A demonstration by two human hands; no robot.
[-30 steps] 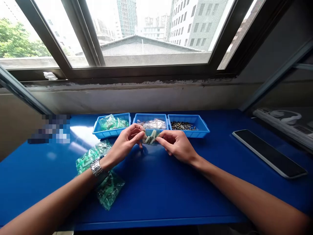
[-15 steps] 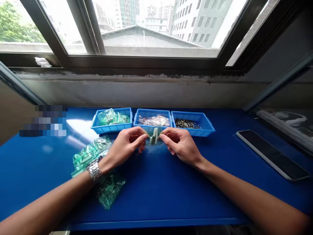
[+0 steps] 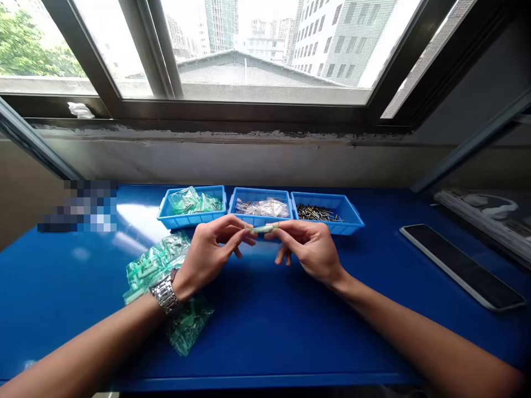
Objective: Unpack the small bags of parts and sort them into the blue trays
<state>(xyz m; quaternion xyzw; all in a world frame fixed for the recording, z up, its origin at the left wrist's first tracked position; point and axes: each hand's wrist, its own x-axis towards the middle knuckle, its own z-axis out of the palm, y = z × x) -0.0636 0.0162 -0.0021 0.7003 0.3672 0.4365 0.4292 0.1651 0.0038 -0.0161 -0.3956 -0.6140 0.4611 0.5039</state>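
A small green clear bag (image 3: 264, 228) is stretched between my two hands, seen nearly edge-on, with pale pieces in it. My left hand (image 3: 213, 249) pinches its left end between thumb and forefinger. At the right end, my right hand (image 3: 309, 249) pinches it the same way, its other fingers loosely curled. Several green bags (image 3: 151, 262) with parts lie beside and under my left wrist, and another green bag (image 3: 191, 326) lies nearer the front edge.
Behind my hands stand three blue bins: the left bin (image 3: 192, 221) with green bags, the middle bin (image 3: 235, 193) with clear bags, the right bin (image 3: 346, 225) with dark screws or pins. A phone (image 3: 460, 265) lies right on the blue table (image 3: 265, 342).
The held bag has tipped from facing me to nearly flat, edge-on. Fingers of my right hand below it have spread a little. The view has shifted slightly.
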